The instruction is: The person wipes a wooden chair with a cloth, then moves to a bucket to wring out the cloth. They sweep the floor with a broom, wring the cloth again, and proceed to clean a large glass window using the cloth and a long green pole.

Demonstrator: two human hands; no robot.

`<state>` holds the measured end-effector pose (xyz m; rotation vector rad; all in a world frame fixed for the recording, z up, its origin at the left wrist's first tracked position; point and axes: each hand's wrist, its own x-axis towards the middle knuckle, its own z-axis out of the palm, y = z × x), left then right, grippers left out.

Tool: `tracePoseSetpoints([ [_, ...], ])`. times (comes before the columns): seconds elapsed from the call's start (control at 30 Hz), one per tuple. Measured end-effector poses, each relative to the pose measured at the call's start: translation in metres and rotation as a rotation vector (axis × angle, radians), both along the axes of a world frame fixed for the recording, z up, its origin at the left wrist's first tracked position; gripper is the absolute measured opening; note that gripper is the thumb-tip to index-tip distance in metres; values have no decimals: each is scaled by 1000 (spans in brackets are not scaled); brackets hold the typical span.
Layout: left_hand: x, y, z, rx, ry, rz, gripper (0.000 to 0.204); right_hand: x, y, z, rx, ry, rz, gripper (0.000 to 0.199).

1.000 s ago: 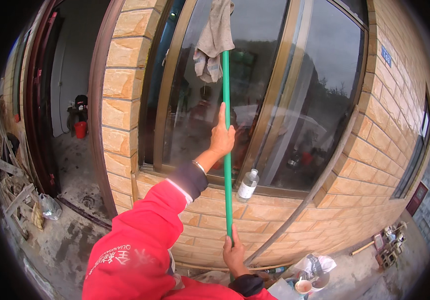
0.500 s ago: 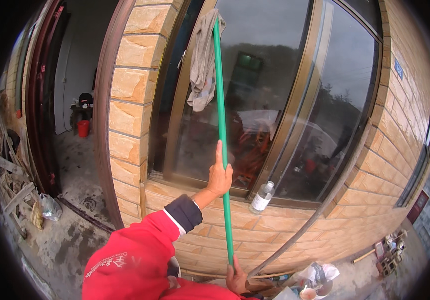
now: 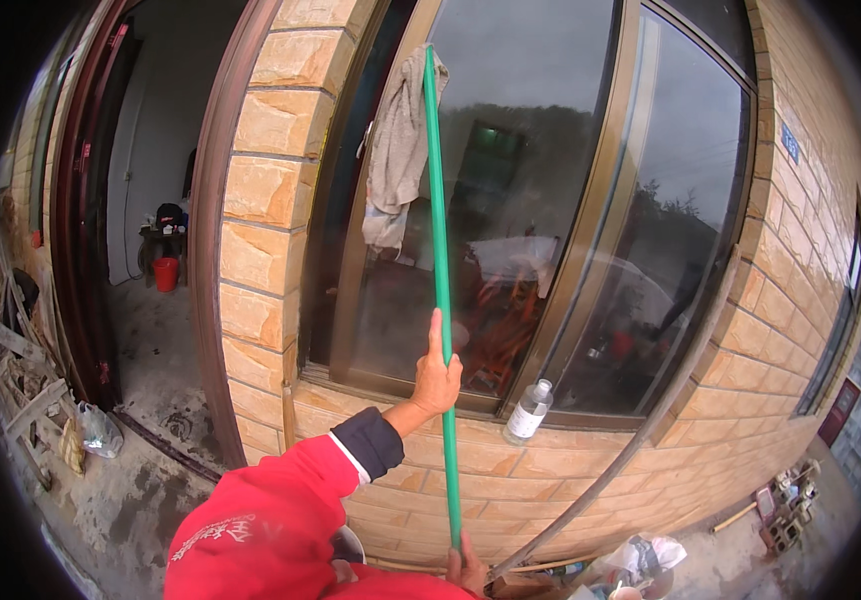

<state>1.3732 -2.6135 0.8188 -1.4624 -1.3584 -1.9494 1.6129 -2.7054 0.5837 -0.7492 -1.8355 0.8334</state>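
Observation:
A long green pole (image 3: pixel 439 220) stands nearly upright in front of the window, with a grey-beige rag (image 3: pixel 396 150) draped over its top end. The rag hangs against the left part of the glass and its brown frame. My left hand (image 3: pixel 437 384) is closed round the middle of the pole, its index finger stretched up along the shaft. Lower down, at the bottom edge of the view, my right hand (image 3: pixel 467 570) grips the pole's lower end; part of it is cut off. A clear bottle with a white label (image 3: pixel 527 412) stands on the sill, right of the pole.
A wooden stick (image 3: pixel 630 450) leans diagonally against the wall by the window's right side. Plastic bags and tubs (image 3: pixel 635 570) lie at the wall's foot. To the left is an open doorway with a red bucket (image 3: pixel 165 274) inside. Scrap wood (image 3: pixel 35 400) is piled at far left.
The rag and the pole's top have shifted slightly down and left across the window. Both hands keep their hold on the pole. The whole view has also tilted a little.

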Motion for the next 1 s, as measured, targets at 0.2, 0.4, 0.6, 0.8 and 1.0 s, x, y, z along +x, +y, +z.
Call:
tracePoseSetpoints([
  [0.2,-57,58,192,9,47,99,85,-69,73,144,170,80,61,49],
  [0.4,-35,75,266,-146,41,129,84,-91,79,189,208,195,-3,50],
  [0.6,36,112,166,-301,169,-58,85,-57,51,107,-16,267,-41,52],
  [0.8,94,125,83,-285,113,-218,86,18,40,40,-124,212,-96,52],
  [1.0,148,89,-36,-186,86,-345,83,91,10,-73,-46,6,-386,42],
])
